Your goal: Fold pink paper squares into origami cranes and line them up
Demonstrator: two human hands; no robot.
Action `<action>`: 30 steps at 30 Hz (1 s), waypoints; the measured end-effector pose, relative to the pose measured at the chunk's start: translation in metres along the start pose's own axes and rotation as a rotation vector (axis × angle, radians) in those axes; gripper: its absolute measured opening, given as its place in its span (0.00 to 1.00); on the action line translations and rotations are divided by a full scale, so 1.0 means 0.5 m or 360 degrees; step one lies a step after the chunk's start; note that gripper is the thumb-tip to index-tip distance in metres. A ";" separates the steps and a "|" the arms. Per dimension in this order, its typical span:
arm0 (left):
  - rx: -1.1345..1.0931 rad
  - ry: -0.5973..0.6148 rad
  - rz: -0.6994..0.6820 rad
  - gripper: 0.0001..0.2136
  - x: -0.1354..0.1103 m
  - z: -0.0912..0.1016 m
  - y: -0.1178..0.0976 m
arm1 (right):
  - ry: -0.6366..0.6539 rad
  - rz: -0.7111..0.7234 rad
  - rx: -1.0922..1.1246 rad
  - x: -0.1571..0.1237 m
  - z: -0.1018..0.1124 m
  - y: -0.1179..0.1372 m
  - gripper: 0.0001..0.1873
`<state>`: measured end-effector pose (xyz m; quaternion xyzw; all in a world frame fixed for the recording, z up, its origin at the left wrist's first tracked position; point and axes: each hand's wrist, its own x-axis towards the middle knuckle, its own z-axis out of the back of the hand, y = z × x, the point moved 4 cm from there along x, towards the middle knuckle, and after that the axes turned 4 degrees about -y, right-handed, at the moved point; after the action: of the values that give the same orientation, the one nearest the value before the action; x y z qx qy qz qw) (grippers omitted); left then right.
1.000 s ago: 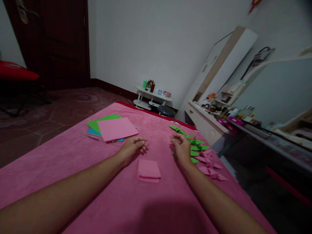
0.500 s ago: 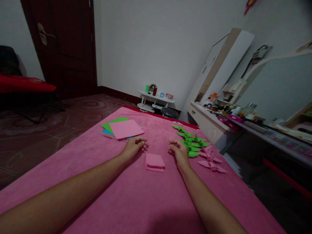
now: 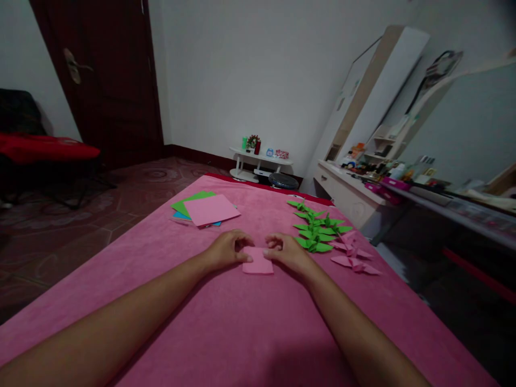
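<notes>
A small folded pink paper [image 3: 258, 262] lies on the pink cloth [image 3: 226, 322] in front of me. My left hand [image 3: 227, 249] rests at its left edge with curled fingers pinching that edge. My right hand [image 3: 284, 249] pinches the paper's upper right edge the same way. Both forearms stretch forward across the cloth.
A stack of flat sheets [image 3: 205, 209], pink on top of green and blue, lies at the far left. Folded green paper cranes [image 3: 316, 232] and pink ones [image 3: 355, 257] lie to the right. Beyond stand a low white shelf [image 3: 260, 164], a cluttered dresser [image 3: 363, 188] and a dark door [image 3: 100, 80].
Both hands have come together from either side onto the folded pink paper and taken hold of its edges. The view has shifted slightly.
</notes>
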<state>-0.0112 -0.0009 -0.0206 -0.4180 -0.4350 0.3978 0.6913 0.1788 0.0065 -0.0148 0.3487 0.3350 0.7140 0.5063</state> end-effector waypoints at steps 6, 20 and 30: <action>0.0245 0.0053 -0.0159 0.22 -0.003 -0.002 -0.004 | -0.0090 0.0029 -0.0407 -0.013 -0.017 -0.006 0.15; -0.0249 0.0290 0.0166 0.15 -0.012 -0.034 -0.018 | -0.0249 0.0163 0.0174 -0.028 -0.025 0.070 0.08; -0.0429 -0.0223 0.0198 0.14 -0.010 -0.019 -0.024 | -0.0343 0.0062 0.0592 -0.022 -0.018 0.063 0.11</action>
<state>-0.0018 -0.0119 -0.0134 -0.5044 -0.5048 0.4059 0.5710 0.1586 -0.0136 0.0050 0.5167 0.3981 0.6083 0.4523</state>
